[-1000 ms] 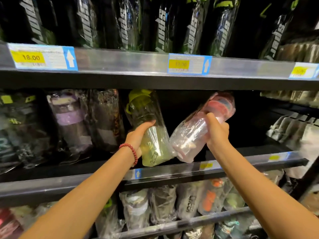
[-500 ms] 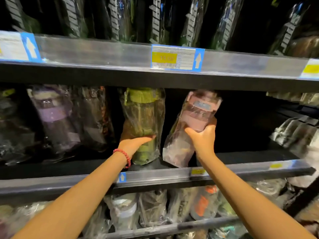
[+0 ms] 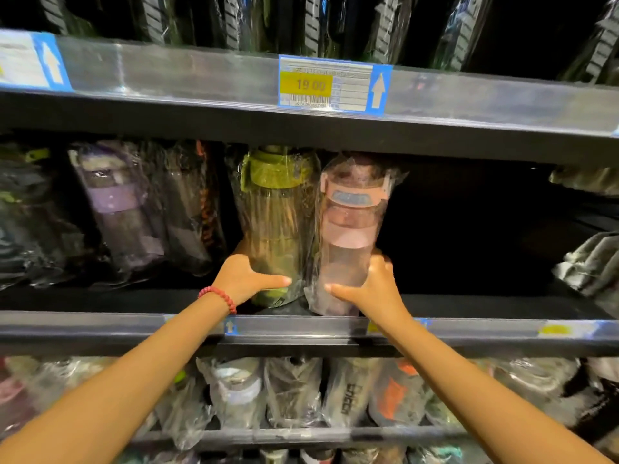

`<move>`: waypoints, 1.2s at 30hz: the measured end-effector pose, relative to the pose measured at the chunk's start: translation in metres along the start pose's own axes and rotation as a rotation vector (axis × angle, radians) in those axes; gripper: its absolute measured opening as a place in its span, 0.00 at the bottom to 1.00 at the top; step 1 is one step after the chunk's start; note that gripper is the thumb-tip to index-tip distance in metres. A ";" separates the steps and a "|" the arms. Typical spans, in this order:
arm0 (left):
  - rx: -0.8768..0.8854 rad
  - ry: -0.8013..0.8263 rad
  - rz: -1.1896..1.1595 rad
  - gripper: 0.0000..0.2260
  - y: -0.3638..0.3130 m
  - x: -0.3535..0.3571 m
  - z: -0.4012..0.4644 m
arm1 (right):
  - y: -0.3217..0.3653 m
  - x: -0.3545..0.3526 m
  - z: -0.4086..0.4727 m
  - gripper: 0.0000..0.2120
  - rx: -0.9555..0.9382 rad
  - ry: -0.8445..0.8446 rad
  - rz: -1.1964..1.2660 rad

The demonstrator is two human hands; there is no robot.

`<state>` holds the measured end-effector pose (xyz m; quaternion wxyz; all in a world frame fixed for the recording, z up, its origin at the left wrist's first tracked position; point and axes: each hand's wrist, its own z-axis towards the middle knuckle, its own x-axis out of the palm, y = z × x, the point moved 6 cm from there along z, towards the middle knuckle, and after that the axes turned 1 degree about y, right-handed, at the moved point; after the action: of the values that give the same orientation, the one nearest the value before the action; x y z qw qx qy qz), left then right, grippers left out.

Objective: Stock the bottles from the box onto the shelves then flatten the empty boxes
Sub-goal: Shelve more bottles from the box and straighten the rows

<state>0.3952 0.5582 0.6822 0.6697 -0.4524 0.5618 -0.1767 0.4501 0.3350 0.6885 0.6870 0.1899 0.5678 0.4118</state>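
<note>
Two plastic-wrapped bottles stand upright side by side on the middle shelf (image 3: 469, 329). My left hand (image 3: 243, 277), with a red bead bracelet on the wrist, grips the lower part of the green bottle (image 3: 276, 216). The pink bottle (image 3: 351, 226) is just right of it, and my right hand (image 3: 371, 286) grips its lower part. The two bottles touch or nearly touch. No box is in view.
Wrapped purple and dark bottles (image 3: 120, 209) stand left of the green one. A dark gap lies right of the pink bottle, with grey wrapped goods (image 3: 593, 262) at the far right. Dark bottles fill the top shelf; more wrapped bottles (image 3: 294, 393) fill the lower one.
Both bottles went from tilted in front of the shelf to upright on it, deeper in and close together. My hands slid down to their lower parts.
</note>
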 end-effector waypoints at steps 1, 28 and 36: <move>0.009 -0.010 0.027 0.30 0.001 0.000 -0.001 | -0.006 0.001 -0.002 0.32 0.014 0.046 -0.009; -0.053 -0.166 -0.176 0.39 -0.015 -0.003 0.034 | -0.009 0.049 0.077 0.41 0.205 0.032 -0.070; -0.058 -0.189 -0.147 0.36 -0.011 0.000 0.036 | -0.014 0.054 0.078 0.43 0.174 0.019 -0.160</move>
<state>0.4311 0.5673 0.6899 0.6914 -0.5264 0.4663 -0.1657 0.5286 0.3852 0.6667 0.6930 0.1990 0.6214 0.3067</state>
